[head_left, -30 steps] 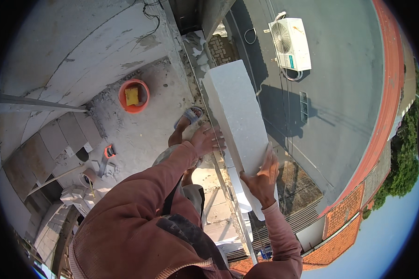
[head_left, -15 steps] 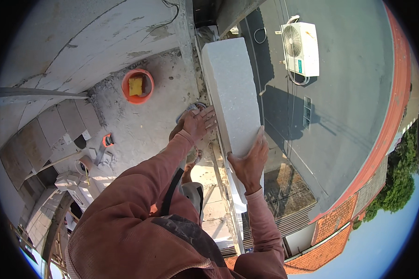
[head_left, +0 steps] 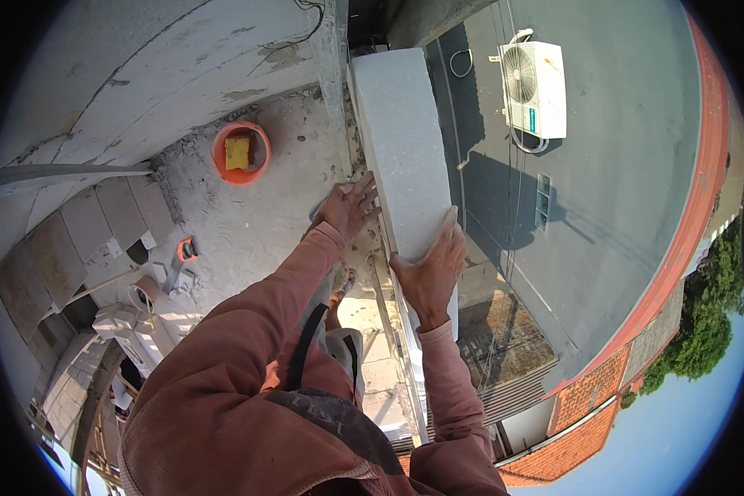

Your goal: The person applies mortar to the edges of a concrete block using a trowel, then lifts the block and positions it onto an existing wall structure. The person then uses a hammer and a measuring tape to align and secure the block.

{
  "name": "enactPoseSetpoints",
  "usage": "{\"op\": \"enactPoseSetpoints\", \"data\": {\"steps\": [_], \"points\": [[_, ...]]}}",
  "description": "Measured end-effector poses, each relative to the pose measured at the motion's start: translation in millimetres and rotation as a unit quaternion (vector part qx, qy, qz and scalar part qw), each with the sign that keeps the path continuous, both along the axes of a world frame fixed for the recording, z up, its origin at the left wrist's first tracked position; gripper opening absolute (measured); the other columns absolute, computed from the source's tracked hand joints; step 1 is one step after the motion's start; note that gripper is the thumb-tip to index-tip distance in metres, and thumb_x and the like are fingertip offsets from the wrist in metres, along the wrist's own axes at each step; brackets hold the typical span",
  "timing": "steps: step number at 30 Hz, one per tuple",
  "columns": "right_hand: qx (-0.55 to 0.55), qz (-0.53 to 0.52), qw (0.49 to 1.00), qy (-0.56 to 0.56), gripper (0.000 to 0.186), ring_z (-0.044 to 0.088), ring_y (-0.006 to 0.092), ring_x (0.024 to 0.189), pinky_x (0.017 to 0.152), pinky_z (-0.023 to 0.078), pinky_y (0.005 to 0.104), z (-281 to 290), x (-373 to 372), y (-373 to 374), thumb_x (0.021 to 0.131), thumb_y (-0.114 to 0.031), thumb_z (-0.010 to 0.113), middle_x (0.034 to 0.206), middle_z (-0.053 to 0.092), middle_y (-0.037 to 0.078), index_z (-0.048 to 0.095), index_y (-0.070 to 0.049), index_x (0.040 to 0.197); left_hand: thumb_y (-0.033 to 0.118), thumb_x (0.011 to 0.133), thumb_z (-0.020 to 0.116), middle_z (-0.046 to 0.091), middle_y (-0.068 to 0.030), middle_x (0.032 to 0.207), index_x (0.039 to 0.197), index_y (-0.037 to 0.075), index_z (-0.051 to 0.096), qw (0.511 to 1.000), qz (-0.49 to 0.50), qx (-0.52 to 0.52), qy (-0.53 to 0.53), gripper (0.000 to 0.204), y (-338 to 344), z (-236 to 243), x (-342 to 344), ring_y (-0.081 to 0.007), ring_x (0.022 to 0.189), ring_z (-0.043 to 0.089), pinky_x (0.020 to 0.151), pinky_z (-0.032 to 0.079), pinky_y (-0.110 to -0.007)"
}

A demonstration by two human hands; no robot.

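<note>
Flanking block, hands — yellow chunk in orange bucket

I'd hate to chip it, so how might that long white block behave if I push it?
The long white block looks stiff, showing no sag. Its boxy, flat-faced shape suggests sliding rather than rolling. Its slightly uneven right edge hints it could chip.

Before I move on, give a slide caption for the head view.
Right hand spanning a long pale block, left hand at its side, orange bucket on the floor.
</note>
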State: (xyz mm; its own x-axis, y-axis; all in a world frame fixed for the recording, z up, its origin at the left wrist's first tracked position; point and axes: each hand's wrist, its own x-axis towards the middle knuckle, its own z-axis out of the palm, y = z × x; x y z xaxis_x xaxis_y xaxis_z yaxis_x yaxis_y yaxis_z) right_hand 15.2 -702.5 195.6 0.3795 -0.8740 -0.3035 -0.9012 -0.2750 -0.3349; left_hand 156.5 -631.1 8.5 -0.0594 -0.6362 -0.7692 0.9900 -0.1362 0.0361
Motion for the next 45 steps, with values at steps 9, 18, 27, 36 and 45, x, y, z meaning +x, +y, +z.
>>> {"op": "enactPoseSetpoints", "data": {"steps": [9, 18, 27, 36, 45], "points": [[-0.026, 0.010, 1.000, 0.008, 0.117, 0.047, 0.0430, 0.118, 0.100, 0.037, 0.0529, -10.2, 12.9, -11.9, 0.065, -0.026, 0.082, 0.137, 0.043, 0.025, 0.018, -0.005, 0.160, 0.046, 0.094, 0.027, 0.030, -0.0033, 0.166, 0.159, 0.011, 0.032, 0.999, -0.021, -0.015, -0.029, 0.075, -16.7, -11.0, 6.3, -0.0239, 0.154, 0.019, 0.123, 0.014, -0.051], [-0.005, -0.009, 1.000, 0.023, 0.117, 0.045, 0.0450, 0.123, 0.104, 0.036, 0.0549, -25.2, 29.5, -11.6, 0.066, -0.031, 0.083, 0.135, 0.044, 0.025, 0.017, -0.001, 0.159, 0.050, 0.098, 0.015, 0.026, -0.0006, 0.167, 0.161, 0.012, 0.028, 0.997, -0.012, 0.008, -0.077, 0.075, -24.8, -28.0, 6.6, -0.0221, 0.156, 0.013, 0.124, 0.007, -0.050], [-0.026, 0.007, 0.999, 0.021, 0.117, 0.049, 0.0427, 0.115, 0.095, 0.040, 0.0531, -40.5, 40.0, -14.5, 0.065, -0.030, 0.084, 0.131, 0.045, 0.025, 0.018, 0.001, 0.158, 0.047, 0.092, 0.027, 0.039, -0.0066, 0.160, 0.157, 0.009, 0.038, 0.986, 0.003, 0.027, -0.162, 0.075, -41.1, -39.6, 6.5, -0.0233, 0.144, 0.035, 0.119, 0.020, -0.046], [-0.050, 0.019, 0.999, 0.008, 0.120, 0.049, 0.0416, 0.112, 0.097, 0.040, 0.0521, -55.6, 39.2, -16.0, 0.065, -0.031, 0.085, 0.129, 0.045, 0.026, 0.017, 0.001, 0.158, 0.044, 0.094, 0.031, 0.035, -0.0049, 0.164, 0.161, 0.010, 0.028, 0.987, 0.055, 0.052, -0.141, 0.075, -50.3, -53.8, -0.9, -0.0202, 0.149, 0.029, 0.120, 0.019, -0.042], [-0.032, 0.005, 0.999, 0.019, 0.124, 0.049, 0.0422, 0.111, 0.094, 0.040, 0.0525, -55.4, 42.8, -18.7, 0.066, -0.030, 0.088, 0.131, 0.043, 0.028, 0.013, 0.000, 0.159, 0.041, 0.098, 0.031, 0.059, -0.0188, 0.137, 0.138, -0.001, 0.052, 0.973, 0.035, 0.065, -0.218, 0.061, -62.8, -62.9, -4.8, -0.0331, 0.125, 0.057, 0.110, 0.042, -0.046]]}}
